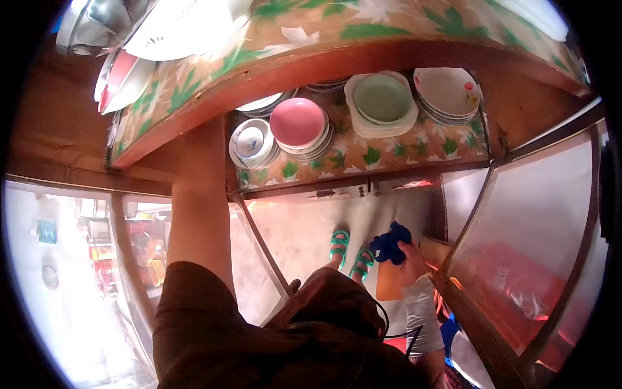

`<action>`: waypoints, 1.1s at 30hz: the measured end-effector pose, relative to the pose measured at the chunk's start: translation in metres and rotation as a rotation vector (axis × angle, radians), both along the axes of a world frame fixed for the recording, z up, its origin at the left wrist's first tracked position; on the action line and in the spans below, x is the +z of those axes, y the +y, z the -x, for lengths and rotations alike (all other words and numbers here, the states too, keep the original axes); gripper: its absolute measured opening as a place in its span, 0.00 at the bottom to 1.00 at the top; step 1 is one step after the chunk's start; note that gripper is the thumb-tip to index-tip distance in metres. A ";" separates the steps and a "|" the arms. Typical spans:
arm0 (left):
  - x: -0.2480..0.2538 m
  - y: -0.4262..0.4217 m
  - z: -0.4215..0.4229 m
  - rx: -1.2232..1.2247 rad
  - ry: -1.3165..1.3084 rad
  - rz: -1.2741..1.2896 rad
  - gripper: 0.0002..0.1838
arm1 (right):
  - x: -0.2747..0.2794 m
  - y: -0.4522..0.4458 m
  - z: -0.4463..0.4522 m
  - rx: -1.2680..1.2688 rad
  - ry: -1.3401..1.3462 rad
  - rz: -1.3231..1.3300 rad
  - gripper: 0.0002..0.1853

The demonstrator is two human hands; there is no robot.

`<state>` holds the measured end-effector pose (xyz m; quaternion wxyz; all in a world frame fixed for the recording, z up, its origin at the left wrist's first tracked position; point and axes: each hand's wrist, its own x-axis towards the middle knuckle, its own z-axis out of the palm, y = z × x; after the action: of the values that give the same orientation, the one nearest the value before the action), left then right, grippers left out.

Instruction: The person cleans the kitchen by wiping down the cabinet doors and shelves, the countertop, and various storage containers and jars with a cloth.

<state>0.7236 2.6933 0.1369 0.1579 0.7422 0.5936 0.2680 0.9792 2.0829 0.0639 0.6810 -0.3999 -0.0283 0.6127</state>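
Note:
My right hand [413, 264] hangs low by the open cabinet door, its fingers closed around a bunched dark blue cloth [391, 244]. My left arm reaches up past the shelf edge into the left side of the cabinet, where the hand is hidden. On the lower shelf, beside that arm, sits a stack of white bowls [253, 142]. Next to it stands a pile of plates topped by a pink plate [298, 122]. Further right are a light green plate [382, 98] on white square dishes and a stack of flowered white plates [447, 92].
An upper shelf [311, 61] with a red-brown front edge crosses above the plates. White dishes [184, 29] and a metal bowl [97, 26] lie at upper left. Glass doors [525, 227] swing out at right and left. Green sandals [339, 243] show on the floor.

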 end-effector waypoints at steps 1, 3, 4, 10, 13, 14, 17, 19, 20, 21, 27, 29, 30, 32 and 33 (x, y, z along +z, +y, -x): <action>-0.003 0.002 0.004 -0.008 -0.006 0.009 0.13 | 0.004 -0.008 0.004 -0.027 -0.027 0.111 0.23; -0.001 0.002 0.010 -0.009 -0.019 0.018 0.13 | -0.040 -0.006 -0.004 -0.013 -0.060 0.198 0.21; -0.002 -0.002 0.012 -0.011 -0.039 0.034 0.13 | -0.045 0.002 0.000 0.022 -0.472 0.105 0.22; -0.103 -0.040 -0.051 -0.410 -0.599 0.312 0.13 | -0.028 0.018 -0.007 -0.105 -0.037 0.103 0.24; 0.005 -0.226 -0.157 -0.213 0.147 -0.751 0.16 | -0.005 0.041 -0.005 -0.237 -0.048 0.046 0.24; 0.016 -0.237 -0.155 -0.316 0.207 -0.564 0.17 | -0.006 0.052 -0.007 -0.257 -0.130 -0.052 0.24; 0.000 -0.372 -0.185 -0.761 -0.197 0.171 0.26 | -0.028 0.066 -0.005 -0.349 -0.326 0.085 0.25; 0.002 -0.442 -0.200 -0.569 -0.595 0.849 0.24 | -0.005 0.063 -0.011 -0.144 -0.431 -0.089 0.29; -0.009 -0.433 -0.199 -0.571 -0.595 0.849 0.24 | 0.008 0.069 -0.008 -0.164 -0.255 -0.111 0.29; -0.032 -0.419 -0.201 -0.476 -0.549 0.889 0.24 | 0.026 0.070 -0.008 -0.204 -0.082 -0.125 0.30; -0.057 -0.398 -0.255 -0.465 -0.304 0.235 0.23 | 0.032 0.013 -0.009 -0.241 -0.520 0.089 0.28; -0.020 -0.391 -0.287 -0.605 -0.160 0.429 0.26 | 0.010 -0.011 -0.016 -0.068 -0.491 0.011 0.22; -0.029 -0.387 -0.304 -0.677 -0.117 0.362 0.26 | 0.037 -0.017 -0.011 -0.063 -0.377 0.117 0.20; -0.087 -0.387 -0.336 -0.751 -0.072 0.306 0.26 | -0.001 -0.042 -0.005 -0.046 -0.343 0.098 0.22; -0.127 -0.390 -0.351 -0.737 0.008 -0.020 0.25 | -0.015 -0.053 0.001 -0.024 -0.314 0.063 0.23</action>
<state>1.0748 2.3036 0.0100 0.2344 0.9087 0.2844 0.1959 0.9787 2.0296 0.0491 0.6626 -0.5122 -0.1101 0.5352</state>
